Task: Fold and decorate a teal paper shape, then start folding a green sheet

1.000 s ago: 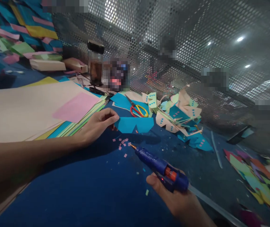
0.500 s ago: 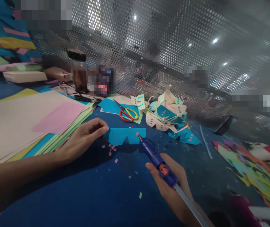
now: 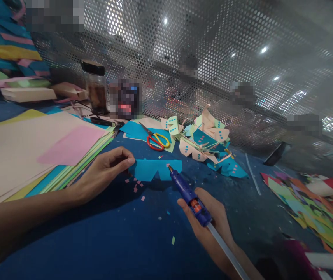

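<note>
My left hand [image 3: 111,167] is closed, pinching the left end of a blue paper cutout [image 3: 146,170] between thumb and fingers. The cutout has a notched lower edge and a small pink paper square [image 3: 168,165] near its right end. My right hand [image 3: 210,217] is wrapped round a dark blue glue gun [image 3: 188,193], with a long clear glue stick [image 3: 227,251] coming out of its back. Its nozzle points at the pink square; whether the two touch I cannot tell. Tiny pink paper bits [image 3: 135,186] lie just below the cutout.
Beyond the cutout lie red-and-yellow-handled scissors [image 3: 156,140] on paper. A heap of folded paper pieces [image 3: 204,140] is to their right. Stacked paper sheets [image 3: 38,144] cover the left side; a lidded jar [image 3: 96,91] stands behind. Colourful strips [image 3: 312,210] lie at right.
The glue gun and my right hand have shifted slightly left and up. The cutout's right end sits a little lower and farther right in view. Both hands keep their holds.
</note>
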{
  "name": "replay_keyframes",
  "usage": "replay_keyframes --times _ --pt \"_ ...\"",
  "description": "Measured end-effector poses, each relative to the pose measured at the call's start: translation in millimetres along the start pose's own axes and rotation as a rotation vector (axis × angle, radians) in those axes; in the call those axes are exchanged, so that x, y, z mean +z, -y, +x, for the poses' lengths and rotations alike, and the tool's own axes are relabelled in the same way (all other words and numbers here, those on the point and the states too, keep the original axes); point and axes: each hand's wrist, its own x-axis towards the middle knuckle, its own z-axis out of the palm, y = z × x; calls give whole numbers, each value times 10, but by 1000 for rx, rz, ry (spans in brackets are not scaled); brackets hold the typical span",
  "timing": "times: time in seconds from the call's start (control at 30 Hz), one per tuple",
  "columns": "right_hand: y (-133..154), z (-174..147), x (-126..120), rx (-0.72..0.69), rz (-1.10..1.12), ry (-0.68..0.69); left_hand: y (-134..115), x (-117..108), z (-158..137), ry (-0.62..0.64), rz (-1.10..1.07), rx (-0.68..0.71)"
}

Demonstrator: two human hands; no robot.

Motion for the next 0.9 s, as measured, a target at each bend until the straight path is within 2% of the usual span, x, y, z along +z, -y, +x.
replay_keyframes --times 0.47,0.9 --pt "-48 9 36 -7 -73 -1 2 -6 -5 35 42 10" --pt "2 -5 12 17 -27 -19 59 -20 16 -14 22 -24"
